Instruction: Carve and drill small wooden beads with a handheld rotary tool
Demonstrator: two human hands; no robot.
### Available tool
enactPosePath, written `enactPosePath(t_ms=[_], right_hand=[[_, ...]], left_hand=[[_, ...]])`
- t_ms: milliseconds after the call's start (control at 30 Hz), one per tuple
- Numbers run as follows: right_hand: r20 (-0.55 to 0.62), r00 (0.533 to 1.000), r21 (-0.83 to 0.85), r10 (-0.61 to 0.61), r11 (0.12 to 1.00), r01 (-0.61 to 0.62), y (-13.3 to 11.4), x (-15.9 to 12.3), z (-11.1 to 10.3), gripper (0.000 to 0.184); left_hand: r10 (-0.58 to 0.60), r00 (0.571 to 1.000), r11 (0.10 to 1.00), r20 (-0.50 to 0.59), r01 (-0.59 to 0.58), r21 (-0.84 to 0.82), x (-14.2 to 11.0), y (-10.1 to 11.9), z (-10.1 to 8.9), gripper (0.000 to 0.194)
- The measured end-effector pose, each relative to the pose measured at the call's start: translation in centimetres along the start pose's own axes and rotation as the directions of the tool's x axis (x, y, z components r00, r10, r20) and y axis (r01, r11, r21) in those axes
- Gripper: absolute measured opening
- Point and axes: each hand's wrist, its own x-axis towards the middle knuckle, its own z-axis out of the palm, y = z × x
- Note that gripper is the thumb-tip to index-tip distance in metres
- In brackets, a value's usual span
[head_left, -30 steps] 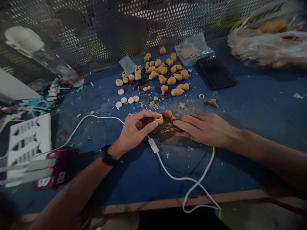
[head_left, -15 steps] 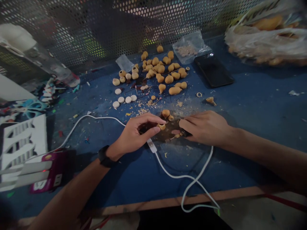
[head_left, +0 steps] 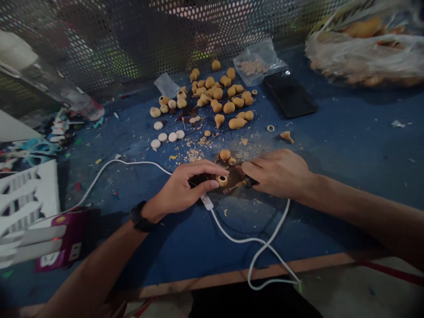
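Observation:
My left hand [head_left: 185, 185] pinches a small tan hollow piece [head_left: 221, 180] between thumb and fingers, its round opening facing up. My right hand [head_left: 276, 172] is closed around a small rotary tool [head_left: 240, 184] whose tip points left at that piece. Both hands rest on the blue tabletop [head_left: 347, 145]. A white cable with an inline switch [head_left: 207, 202] runs under the hands toward the front edge. Two more tan pieces [head_left: 225, 155] lie just beyond my fingers amid sawdust.
A heap of tan gourd-shaped pieces [head_left: 221, 99] and white discs [head_left: 167, 137] lies farther back. A black phone [head_left: 289, 95], small plastic bags [head_left: 253, 66] and a large filled bag [head_left: 364, 44] sit at the back right. A perforated metal screen [head_left: 132, 39] stands behind; clutter at left.
The left hand has turned the tan piece so its opening faces up and drawn it slightly nearer. The right hand has closed on the tool, its tip now showing beside the piece.

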Motion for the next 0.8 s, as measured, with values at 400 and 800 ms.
enactPosePath(t_ms=[400,800], right_hand=[[0.012,0.999,-0.055,0.036,0.998,-0.035,-0.3,0.0,0.1,0.017],[0.219,0.971,-0.022,0.097,0.995,-0.094,-0.6,0.5,-1.0,0.025]], left_hand=[[-0.001,1.000,1.000,0.017,0.001,-0.029,0.1,0.1,0.1,0.018],[-0.012,1.000,1.000,0.020,0.013,-0.026,0.1,0.1,0.1,0.018]])
